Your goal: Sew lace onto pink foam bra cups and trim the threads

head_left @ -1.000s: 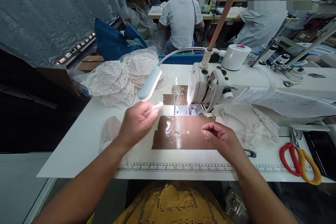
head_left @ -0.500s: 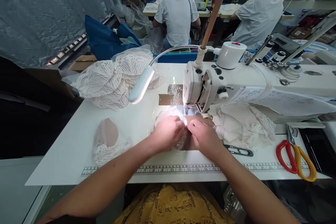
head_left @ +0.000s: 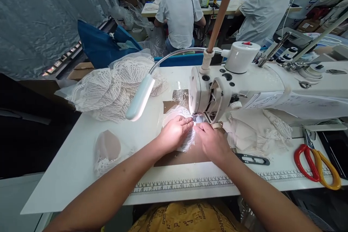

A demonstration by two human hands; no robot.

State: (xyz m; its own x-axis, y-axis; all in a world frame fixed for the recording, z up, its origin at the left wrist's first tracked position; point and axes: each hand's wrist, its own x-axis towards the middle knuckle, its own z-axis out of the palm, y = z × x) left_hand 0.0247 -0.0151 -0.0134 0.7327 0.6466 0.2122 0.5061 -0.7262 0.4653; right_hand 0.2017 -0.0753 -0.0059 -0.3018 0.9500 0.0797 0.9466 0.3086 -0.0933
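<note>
A white lace piece (head_left: 187,143) lies under the needle area of the white sewing machine (head_left: 209,94). My left hand (head_left: 175,134) rests over its near part, fingers pressed together on the fabric, their tips close to the presser foot. At its right edge my right hand (head_left: 213,141) is closed, thumb and forefinger pinching the lace near the needle. Both hands nearly meet in front of the machine head. Brown tape (head_left: 174,159) covers the tabletop beneath. The hands hide part of the lace.
A lace pile (head_left: 108,87) sits at back left, with one sheer lace-edged piece (head_left: 107,148) nearer. The lamp (head_left: 141,96) hangs over the table. More fabric (head_left: 252,130), a slotted dark tool (head_left: 252,159) and scissors (head_left: 317,165) lie right. Two people (head_left: 176,18) sit ahead.
My left hand has brought the lace piece from the left to the machine. My right hand has closed on its edge, and both hands have moved slightly closer to the needle.
</note>
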